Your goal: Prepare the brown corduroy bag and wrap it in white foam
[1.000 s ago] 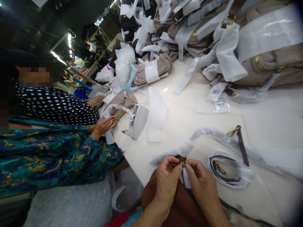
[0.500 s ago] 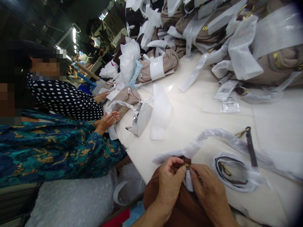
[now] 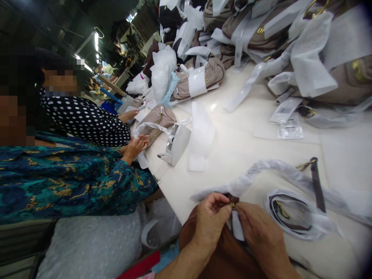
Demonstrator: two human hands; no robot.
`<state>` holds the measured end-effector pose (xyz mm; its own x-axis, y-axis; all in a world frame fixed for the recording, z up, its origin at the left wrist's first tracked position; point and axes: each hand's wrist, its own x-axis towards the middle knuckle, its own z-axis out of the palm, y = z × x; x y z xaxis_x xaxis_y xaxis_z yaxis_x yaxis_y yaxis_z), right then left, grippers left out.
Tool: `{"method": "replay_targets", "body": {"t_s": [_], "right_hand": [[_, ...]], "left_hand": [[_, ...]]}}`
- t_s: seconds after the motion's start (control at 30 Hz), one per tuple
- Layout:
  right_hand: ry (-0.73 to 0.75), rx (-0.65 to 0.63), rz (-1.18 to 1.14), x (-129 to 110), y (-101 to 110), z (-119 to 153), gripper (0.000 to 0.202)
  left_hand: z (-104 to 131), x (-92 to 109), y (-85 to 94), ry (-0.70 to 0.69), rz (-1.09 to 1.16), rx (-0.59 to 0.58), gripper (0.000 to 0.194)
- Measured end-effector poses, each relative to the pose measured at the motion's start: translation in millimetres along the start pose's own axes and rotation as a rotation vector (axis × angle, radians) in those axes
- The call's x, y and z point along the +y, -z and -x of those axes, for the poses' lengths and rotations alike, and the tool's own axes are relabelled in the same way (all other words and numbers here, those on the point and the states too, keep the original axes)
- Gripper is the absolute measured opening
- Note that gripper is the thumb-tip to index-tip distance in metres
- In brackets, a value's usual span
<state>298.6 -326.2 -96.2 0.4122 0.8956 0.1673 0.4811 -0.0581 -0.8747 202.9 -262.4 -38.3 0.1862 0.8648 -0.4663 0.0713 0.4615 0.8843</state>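
Observation:
A brown bag [image 3: 229, 257] lies at the table's front edge, low in the view. My left hand [image 3: 211, 221] pinches at the gold metal fitting [image 3: 232, 205] at the bag's top, thumb and forefinger together. From the other side my right hand [image 3: 260, 228] holds closed fingers against the same fitting. A small white wrapped tab [image 3: 237, 226] hangs just below it, between the hands. Behind the hands, a strap wrapped in white film [image 3: 247, 176] arches over the table. What exactly each fingertip grips is too small to tell.
A coiled wrapped strap [image 3: 296, 228] lies right of my hands. A white dispenser [image 3: 178, 145] and foam sheet [image 3: 199, 135] are further back. Beige bags [image 3: 215, 71] are piled behind. At left, two people work at a bag [image 3: 158, 118]. Bubble wrap [image 3: 93, 240] fills the lower left.
The whole view has shifted slightly, so the table and bags appear further right. My hands stay at the fitting, and the white tab below it has tilted a little.

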Motion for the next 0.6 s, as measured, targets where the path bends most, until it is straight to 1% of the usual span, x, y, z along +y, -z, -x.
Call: {"method": "replay_targets", "body": {"t_s": [0.03,0.13,0.17,0.2,0.27,0.33,0.4,0.47,0.6], "right_hand": [[-0.122,-0.033,-0.104,-1.3,1.1,-0.5,0.02],[-0.554,-0.128,-0.485,-5.1,4.1,-1.7,0.027],[-0.666,-0.143,-0.604,-5.7,4.5,-1.7,0.029],[-0.749,-0.144,-0.703,-5.8,4.4,-1.4,0.03],[-0.858,-0.126,-0.823,-5.4,3.4,-0.2,0.032],[-0.905,-0.105,-0.851,-5.2,2.0,1.1,0.033],[-0.897,-0.089,-0.813,-6.1,1.3,2.1,0.034],[-0.868,-0.08,-0.725,-8.2,1.6,2.5,0.036],[-0.79,-0.085,-0.459,-13.1,4.3,2.9,0.04]], "left_hand": [[0.2,0.5,0.0,0.005,0.011,-0.002,0.014],[0.8,1.3,-0.1,0.023,0.034,0.01,0.015],[1.0,1.3,-0.1,0.028,0.036,0.01,0.014],[1.2,1.2,0.0,0.03,0.037,0.007,0.014],[1.5,0.8,0.6,0.027,0.035,0.002,0.015],[1.5,0.1,1.8,0.026,0.025,-0.005,0.015],[1.4,-0.9,3.4,0.022,0.017,-0.017,0.015],[1.1,-1.8,5.0,0.023,0.016,-0.035,0.016],[0.9,-2.1,5.9,0.034,0.008,-0.054,0.014]]}}
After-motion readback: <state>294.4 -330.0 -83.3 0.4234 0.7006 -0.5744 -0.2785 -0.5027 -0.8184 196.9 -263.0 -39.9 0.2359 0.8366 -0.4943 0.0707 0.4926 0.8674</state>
